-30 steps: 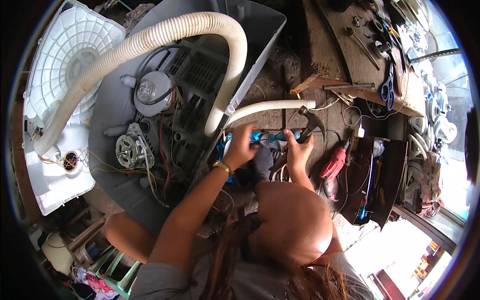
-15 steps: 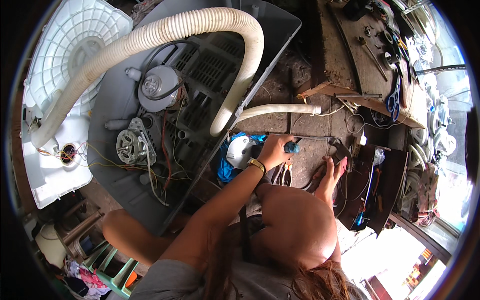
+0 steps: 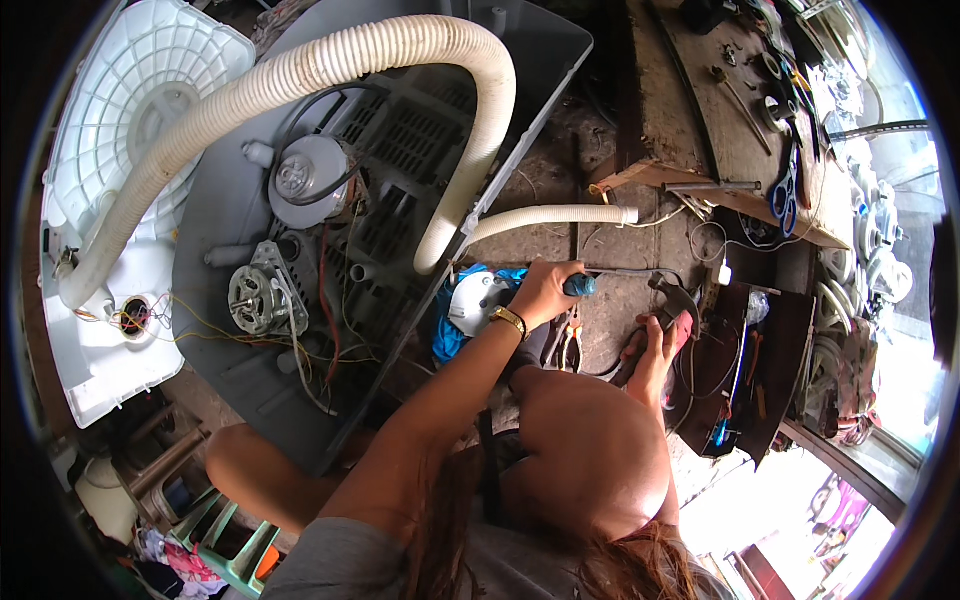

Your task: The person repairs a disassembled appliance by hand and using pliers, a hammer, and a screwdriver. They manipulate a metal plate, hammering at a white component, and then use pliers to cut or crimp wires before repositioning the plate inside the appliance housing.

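My left hand (image 3: 545,292), with a gold band on its wrist, is closed around a tool with a blue-green handle (image 3: 580,285). The tool's far end is hidden behind the fingers. Beside that hand, a round white part (image 3: 478,304) rests on a blue cloth (image 3: 447,335). Further right, my right hand (image 3: 652,350) grips a hammer (image 3: 674,296), its head raised just beyond the fingers, apart from the blue-green handle. Pliers (image 3: 571,342) lie on the ground between the hands.
A grey washing-machine casing (image 3: 220,300) with a motor (image 3: 262,300) and loose wires fills the left. Over it arches a ribbed white hose (image 3: 400,42). A wooden bench (image 3: 690,130) with tools, including scissors (image 3: 785,205), stands far right, above a dark toolbox (image 3: 780,380).
The whole view has shifted slightly. The hammer's head has tilted a little in my right hand. My left hand keeps its hold in nearly the same place.
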`<state>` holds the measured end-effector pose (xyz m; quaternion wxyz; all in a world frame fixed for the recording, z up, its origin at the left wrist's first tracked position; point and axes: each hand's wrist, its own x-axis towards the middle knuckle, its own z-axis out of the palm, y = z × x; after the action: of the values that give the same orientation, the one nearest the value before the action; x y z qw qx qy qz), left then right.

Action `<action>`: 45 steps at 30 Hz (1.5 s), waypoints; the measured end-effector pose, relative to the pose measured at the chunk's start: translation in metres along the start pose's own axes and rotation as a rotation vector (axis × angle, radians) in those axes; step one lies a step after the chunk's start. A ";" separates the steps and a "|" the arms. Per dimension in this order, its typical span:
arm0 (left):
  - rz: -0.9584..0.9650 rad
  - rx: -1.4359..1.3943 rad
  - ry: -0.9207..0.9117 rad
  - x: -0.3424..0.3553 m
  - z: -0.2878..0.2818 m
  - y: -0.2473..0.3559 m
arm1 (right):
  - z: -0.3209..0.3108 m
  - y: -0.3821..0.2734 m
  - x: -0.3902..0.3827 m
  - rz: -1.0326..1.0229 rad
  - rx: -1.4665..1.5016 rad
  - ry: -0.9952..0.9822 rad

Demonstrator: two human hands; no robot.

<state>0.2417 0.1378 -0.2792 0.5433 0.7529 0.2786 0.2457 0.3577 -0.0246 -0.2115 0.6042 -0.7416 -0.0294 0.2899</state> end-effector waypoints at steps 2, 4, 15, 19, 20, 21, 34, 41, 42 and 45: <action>0.027 0.020 -0.020 0.000 0.001 -0.002 | -0.004 -0.010 -0.001 0.023 -0.011 -0.086; 0.065 0.041 -0.071 0.001 0.003 -0.002 | -0.005 -0.027 -0.002 -0.025 -0.103 -0.210; -0.025 -0.046 -0.054 0.005 -0.011 0.000 | 0.023 -0.078 -0.002 -0.335 -0.833 -0.451; -0.023 -0.043 0.009 -0.002 -0.016 -0.018 | 0.009 -0.206 -0.016 -0.246 -0.340 0.134; -0.007 -0.070 0.006 -0.001 -0.015 -0.015 | -0.038 -0.223 0.002 -0.363 0.066 -0.131; 0.019 -0.041 -0.008 0.001 -0.013 -0.012 | -0.034 -0.242 -0.006 -0.635 0.252 -0.163; -0.031 0.216 0.001 -0.017 0.015 -0.005 | -0.027 -0.079 0.004 -0.144 -0.216 -0.178; -0.036 0.137 0.006 -0.008 0.006 0.000 | -0.039 -0.064 -0.022 0.056 -0.147 -0.113; -0.028 0.135 0.001 -0.008 0.005 0.000 | -0.038 -0.059 -0.024 0.070 -0.110 -0.130; -0.022 0.150 -0.032 -0.007 0.002 -0.002 | -0.041 -0.049 -0.024 0.068 -0.139 -0.166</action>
<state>0.2379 0.1320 -0.2825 0.4923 0.7923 0.2956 0.2062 0.3720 -0.0567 -0.1530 0.5365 -0.7559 -0.0741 0.3678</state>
